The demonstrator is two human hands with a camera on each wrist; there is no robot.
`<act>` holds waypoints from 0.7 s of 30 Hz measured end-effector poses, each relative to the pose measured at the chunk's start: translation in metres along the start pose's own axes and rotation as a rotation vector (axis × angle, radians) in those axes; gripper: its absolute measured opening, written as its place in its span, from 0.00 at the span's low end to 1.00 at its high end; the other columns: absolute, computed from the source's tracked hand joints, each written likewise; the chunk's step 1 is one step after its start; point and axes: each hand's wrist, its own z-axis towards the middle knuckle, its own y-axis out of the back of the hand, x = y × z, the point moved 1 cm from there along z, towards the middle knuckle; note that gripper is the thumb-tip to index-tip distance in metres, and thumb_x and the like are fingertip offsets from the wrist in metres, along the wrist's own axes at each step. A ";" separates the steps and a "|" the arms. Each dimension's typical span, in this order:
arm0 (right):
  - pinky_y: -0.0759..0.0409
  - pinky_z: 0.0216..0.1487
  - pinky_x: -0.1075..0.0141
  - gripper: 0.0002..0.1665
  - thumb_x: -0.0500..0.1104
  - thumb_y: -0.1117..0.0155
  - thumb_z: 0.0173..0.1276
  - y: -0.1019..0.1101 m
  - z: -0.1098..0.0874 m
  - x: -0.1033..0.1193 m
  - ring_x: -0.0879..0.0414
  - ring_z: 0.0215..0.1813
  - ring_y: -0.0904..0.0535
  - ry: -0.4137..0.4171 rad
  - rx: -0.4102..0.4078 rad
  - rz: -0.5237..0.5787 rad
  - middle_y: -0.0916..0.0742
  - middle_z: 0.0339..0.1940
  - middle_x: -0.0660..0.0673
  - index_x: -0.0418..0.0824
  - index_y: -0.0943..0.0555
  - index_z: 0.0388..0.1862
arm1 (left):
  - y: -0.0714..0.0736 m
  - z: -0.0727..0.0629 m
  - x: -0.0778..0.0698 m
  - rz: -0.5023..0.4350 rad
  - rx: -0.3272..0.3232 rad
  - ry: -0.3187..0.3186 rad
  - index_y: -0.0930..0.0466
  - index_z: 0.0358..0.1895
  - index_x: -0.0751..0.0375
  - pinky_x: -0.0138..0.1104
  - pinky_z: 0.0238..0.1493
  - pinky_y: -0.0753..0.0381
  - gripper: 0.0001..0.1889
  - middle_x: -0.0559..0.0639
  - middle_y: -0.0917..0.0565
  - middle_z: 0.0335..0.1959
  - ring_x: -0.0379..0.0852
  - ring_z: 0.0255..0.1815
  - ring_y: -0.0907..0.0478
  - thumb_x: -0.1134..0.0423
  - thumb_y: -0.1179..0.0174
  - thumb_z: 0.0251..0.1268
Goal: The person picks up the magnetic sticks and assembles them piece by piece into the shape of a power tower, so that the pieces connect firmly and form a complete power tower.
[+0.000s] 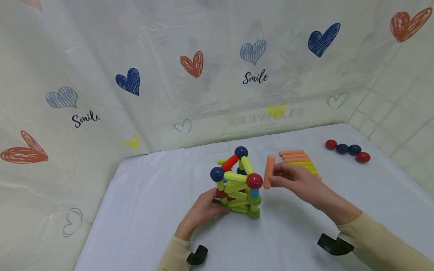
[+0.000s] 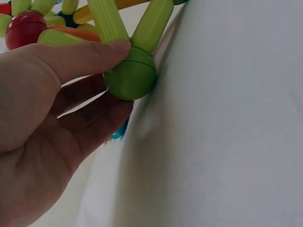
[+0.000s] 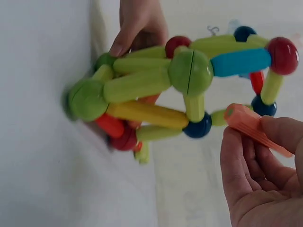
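Orange stick (image 1: pixel 269 172): in the right hand, roughly upright, just beside the frame's red ball (image 1: pixel 254 181) but apart from it.
Right hand (image 1: pixel 300 184): thumb and fingers pinch the stick's side; both ends show.
Stick's feel: likely light and stiff; its ribs should resist slipping, so mid-length seems the best hold.
Ball-and-stick frame (image 1: pixel 236 177): between the hands.
Left hand (image 1: pixel 203 207): thumb and fingertips clamped on a low green ball (image 2: pixel 130 78).
Frame's feel: probably light, stiff-limbed, but joints could part if knocked; a low hold suits.
Spare sticks (image 1: pixel 294 155): just beyond the right hand.
Loose balls (image 1: pixel 342 149): farther out, right of that hand.
Table (image 1: pixel 142 210): far edge ahead of both hands, hanging sheet (image 1: pixel 217 113) beyond; widest room left of the left hand.
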 end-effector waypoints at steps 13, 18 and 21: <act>0.21 0.57 0.56 0.24 0.49 0.40 0.73 -0.023 0.025 0.007 0.49 0.55 0.23 0.036 0.127 0.001 0.17 0.53 0.43 0.36 0.24 0.60 | -0.003 0.002 0.002 0.010 0.006 -0.071 0.26 0.59 0.57 0.33 0.55 0.21 0.25 0.48 0.18 0.53 0.43 0.53 0.21 0.71 0.31 0.58; 0.21 0.57 0.55 0.26 0.52 0.38 0.71 -0.025 0.023 0.008 0.49 0.56 0.22 0.014 0.150 -0.027 0.17 0.54 0.44 0.38 0.24 0.60 | -0.003 0.003 0.000 -0.001 0.019 -0.097 0.26 0.59 0.57 0.33 0.56 0.22 0.24 0.47 0.18 0.53 0.42 0.54 0.21 0.73 0.33 0.59; 0.21 0.58 0.55 0.25 0.53 0.38 0.71 -0.026 0.021 0.008 0.49 0.56 0.22 0.010 0.155 -0.043 0.17 0.53 0.44 0.39 0.23 0.60 | -0.003 0.004 0.000 -0.004 0.026 -0.113 0.26 0.60 0.57 0.32 0.57 0.23 0.24 0.47 0.18 0.54 0.41 0.56 0.22 0.73 0.34 0.60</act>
